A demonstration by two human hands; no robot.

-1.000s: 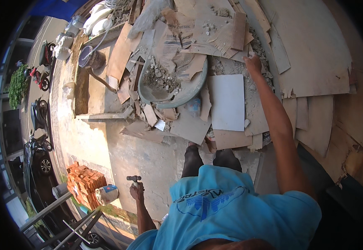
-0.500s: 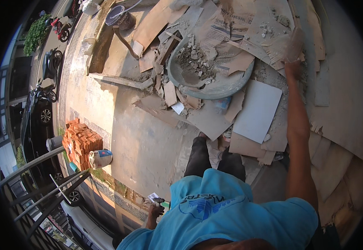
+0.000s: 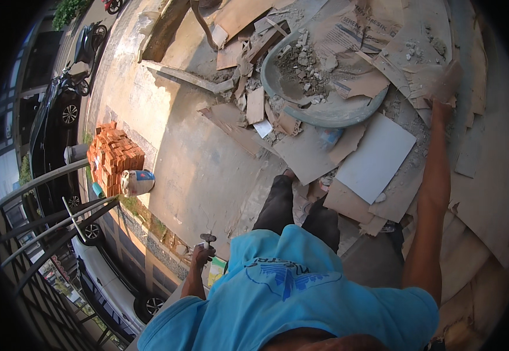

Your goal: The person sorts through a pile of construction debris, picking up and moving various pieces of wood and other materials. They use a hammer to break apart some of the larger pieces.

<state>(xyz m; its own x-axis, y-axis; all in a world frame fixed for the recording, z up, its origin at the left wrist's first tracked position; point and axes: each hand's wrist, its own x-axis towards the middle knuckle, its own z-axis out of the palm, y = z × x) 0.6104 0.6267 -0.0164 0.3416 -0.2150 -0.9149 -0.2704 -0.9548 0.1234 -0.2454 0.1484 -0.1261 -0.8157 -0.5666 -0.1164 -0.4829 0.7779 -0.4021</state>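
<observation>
My left hand (image 3: 202, 256) is at the lower left, beside my blue shirt. Its fingers are closed around a hammer (image 3: 209, 237) whose dark head shows above the fist. Stretched out to the far right, my right hand (image 3: 441, 106) grips a brown brick-like block (image 3: 446, 83), smeared by motion. The block is over scattered rubble and cardboard; whether it touches them I cannot tell. To the left of that hand lies a wide grey-green basin (image 3: 339, 121) holding grey rubble, dried mortar and torn paper.
A white panel (image 3: 376, 158) and torn cardboard lie before my legs. Orange bricks (image 3: 114, 155) are stacked at the left beside a white sack (image 3: 137, 182). A low ledge (image 3: 184, 78) runs left of the basin. Metal bars (image 3: 38, 181) and parked vehicles stand beyond.
The view has shifted, so the basin and boards appear farther right. My left hand has risen with the hammer. My right hand still holds the block out at the right.
</observation>
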